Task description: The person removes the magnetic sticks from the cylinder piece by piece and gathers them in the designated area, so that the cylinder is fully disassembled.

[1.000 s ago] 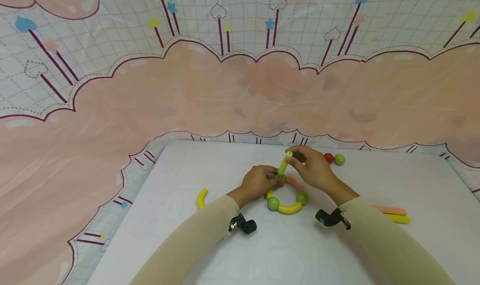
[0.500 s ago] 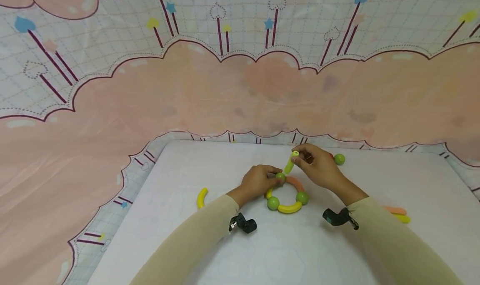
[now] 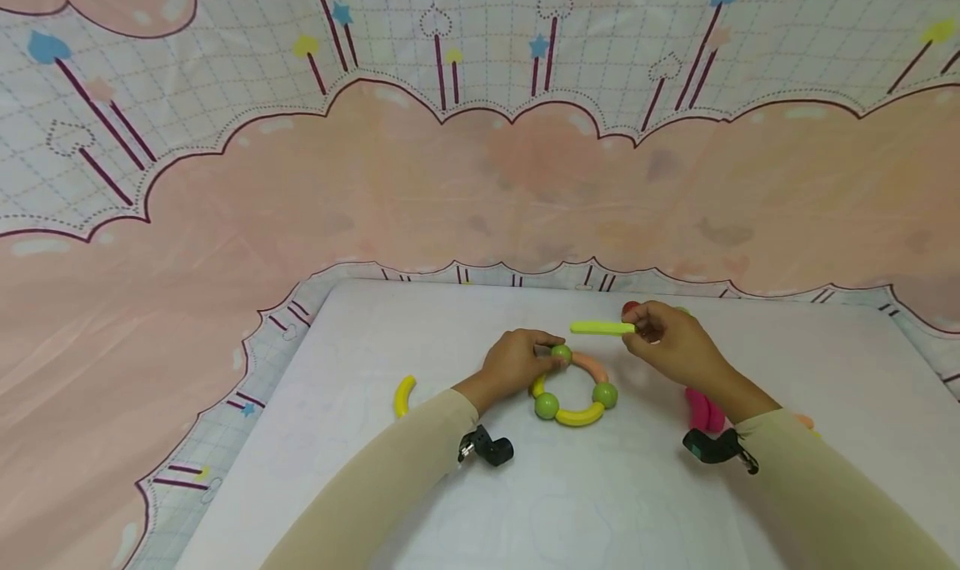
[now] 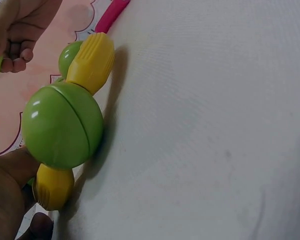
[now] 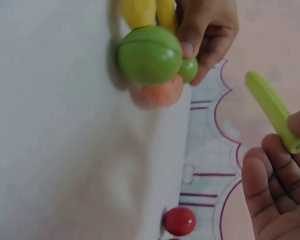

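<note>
In the head view, a ring of green balls, curved yellow rods (image 3: 580, 417) and a curved orange rod (image 3: 592, 367) lies on the white table. My left hand (image 3: 517, 362) pinches the far green ball (image 3: 561, 353) of this ring between thumb and fingers. To the right, my right hand (image 3: 675, 341) holds a straight lime-green rod (image 3: 597, 328) by one end, level above the table and apart from the ring. The right wrist view shows the same lime-green rod (image 5: 270, 107) between thumb and fingertips. A nearer green ball (image 4: 62, 125) joins two yellow rods in the left wrist view.
A loose curved yellow rod (image 3: 403, 396) lies left of the ring. Pink rods (image 3: 703, 412) lie by the right wrist. Behind the right hand sit a red ball (image 3: 629, 308) and a partly hidden green ball. An orange rod (image 3: 805, 421) shows past the right sleeve.
My right hand has moved right, taking the lime-green rod off the far green ball and tipping it from upright to level. Pink rods have come into sight. The left hand stays put.
</note>
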Available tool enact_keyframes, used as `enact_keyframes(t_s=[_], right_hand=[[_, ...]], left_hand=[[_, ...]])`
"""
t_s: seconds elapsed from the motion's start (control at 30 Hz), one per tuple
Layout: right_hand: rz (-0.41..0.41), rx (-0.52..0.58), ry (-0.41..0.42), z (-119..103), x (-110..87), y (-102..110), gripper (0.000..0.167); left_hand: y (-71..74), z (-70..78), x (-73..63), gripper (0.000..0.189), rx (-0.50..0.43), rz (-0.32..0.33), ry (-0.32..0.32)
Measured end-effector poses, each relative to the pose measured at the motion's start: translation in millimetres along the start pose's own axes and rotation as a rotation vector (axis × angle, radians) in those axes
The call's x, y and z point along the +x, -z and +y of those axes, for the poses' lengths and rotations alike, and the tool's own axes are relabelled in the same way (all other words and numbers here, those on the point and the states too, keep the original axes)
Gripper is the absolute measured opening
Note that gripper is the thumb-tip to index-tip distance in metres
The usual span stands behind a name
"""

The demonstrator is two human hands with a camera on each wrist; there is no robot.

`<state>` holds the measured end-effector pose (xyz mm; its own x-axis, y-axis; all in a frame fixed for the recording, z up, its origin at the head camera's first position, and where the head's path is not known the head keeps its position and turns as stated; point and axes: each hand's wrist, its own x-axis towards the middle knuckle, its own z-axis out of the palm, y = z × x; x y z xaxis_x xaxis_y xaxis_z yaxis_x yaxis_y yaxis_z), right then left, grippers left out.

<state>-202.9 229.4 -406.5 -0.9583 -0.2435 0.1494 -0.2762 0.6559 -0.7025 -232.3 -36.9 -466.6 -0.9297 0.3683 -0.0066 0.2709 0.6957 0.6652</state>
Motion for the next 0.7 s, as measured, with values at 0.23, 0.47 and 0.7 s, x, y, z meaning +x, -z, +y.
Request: enact_keyframes(t_s=[0.23,0.47,0.7], right_hand=[[-0.056,-0.046,-0.054,8.7,-10.6,10.9,0.026],[-0.064,-0.082,-0.056,18.6,-21.7,20.1,0.030],[-0.053,-0.099,-0.067,26.8,-32.9,27.0,0.033]], left_hand=[[0.5,1.0,-0.2,0.033,0.001,-0.001,0.002],[1.1,1.2,-1.3,0.034,0.002,-0.001,0.005],[1.4,1.8,-1.9,0.034,-0.003,-0.001,0.003]])
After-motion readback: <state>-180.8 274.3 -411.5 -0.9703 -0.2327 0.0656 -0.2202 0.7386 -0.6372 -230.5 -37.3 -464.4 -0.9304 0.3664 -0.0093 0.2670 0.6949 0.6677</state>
